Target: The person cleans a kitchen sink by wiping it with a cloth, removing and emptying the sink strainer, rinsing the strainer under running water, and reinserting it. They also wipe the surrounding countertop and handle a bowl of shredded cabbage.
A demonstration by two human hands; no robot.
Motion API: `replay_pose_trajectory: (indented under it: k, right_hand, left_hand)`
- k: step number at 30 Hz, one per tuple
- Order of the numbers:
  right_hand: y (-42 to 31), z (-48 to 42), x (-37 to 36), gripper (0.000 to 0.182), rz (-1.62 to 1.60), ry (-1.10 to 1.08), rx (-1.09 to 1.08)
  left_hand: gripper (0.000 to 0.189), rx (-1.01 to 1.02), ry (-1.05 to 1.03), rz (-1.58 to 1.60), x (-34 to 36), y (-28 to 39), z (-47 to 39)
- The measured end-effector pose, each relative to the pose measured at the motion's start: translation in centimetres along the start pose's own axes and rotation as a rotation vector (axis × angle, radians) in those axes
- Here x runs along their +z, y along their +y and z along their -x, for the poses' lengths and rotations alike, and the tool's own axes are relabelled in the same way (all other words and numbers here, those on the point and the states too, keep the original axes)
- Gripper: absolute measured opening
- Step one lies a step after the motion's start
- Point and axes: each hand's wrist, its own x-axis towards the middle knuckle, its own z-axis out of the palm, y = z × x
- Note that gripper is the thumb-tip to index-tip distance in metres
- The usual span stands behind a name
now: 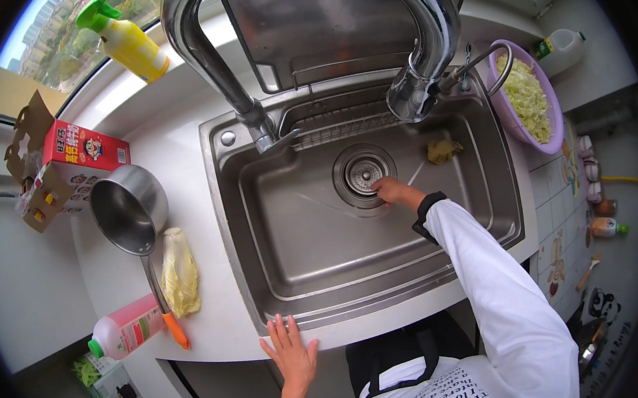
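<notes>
Down in the stainless steel sink (310,238), my right hand (395,190) reaches to the drain strainer (365,174). Its fingertips touch the strainer's right rim; whether they grip it is hard to see. My left hand (292,351) lies palm down with fingers spread on the sink's front rim and the countertop edge, holding nothing. A crumpled yellowish-brown cloth or sponge (444,150) sits in the basin's back right corner. Above the basin hangs the chrome faucet spout (414,90), and its lever (276,138) points over the back left rim.
On the left counter are a steel ladle-like pot (131,209) with an orange-tipped handle, a napa cabbage piece (180,275), a pink-liquid bottle (128,329) and a red carton (85,149). A spray bottle (133,48) stands on the sill. At right is a purple basket (555,121) of shredded cabbage (524,96).
</notes>
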Motion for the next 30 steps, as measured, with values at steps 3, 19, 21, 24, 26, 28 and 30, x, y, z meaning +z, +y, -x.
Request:
replay_pose_trajectory:
  k: [3,19,21,24,26,28,30]
  right_hand:
    - [-2.1,2.4,-3.2,0.035,-0.126,-0.086,0.122]
    - [0.4,-1.0,0.6,0.039,0.471,-0.030,-0.408]
    - [0.1,-0.5,-0.9,0.037,0.253,-0.102,-0.417]
    - [-1.1,1.6,-4.8,0.026,-0.223,-0.104,-0.443]
    - [-4.5,4.7,-7.9,0.022,-0.457,-0.153,-0.312]
    - [-6.6,7.8,-11.1,0.017,-0.672,-0.154,-0.241]
    - [-8.2,10.2,-13.1,0.017,-0.824,-0.117,-0.220]
  left_hand:
    - [0.075,-0.009,-0.012,-0.019,-0.2,0.1,-0.3]
    - [0.070,-0.049,0.010,-0.007,-0.3,1.1,-0.3]
    - [0.067,-0.050,-0.042,0.049,-1.8,1.5,-0.6]
    - [0.052,0.021,-0.115,0.187,-5.9,1.7,-2.2]
    - [0.038,0.022,-0.073,0.360,-9.6,3.9,-4.7]
    - [0.037,0.226,0.111,0.250,-12.5,6.8,-9.0]
    - [0.039,0.385,0.318,0.169,-14.6,10.1,-13.8]
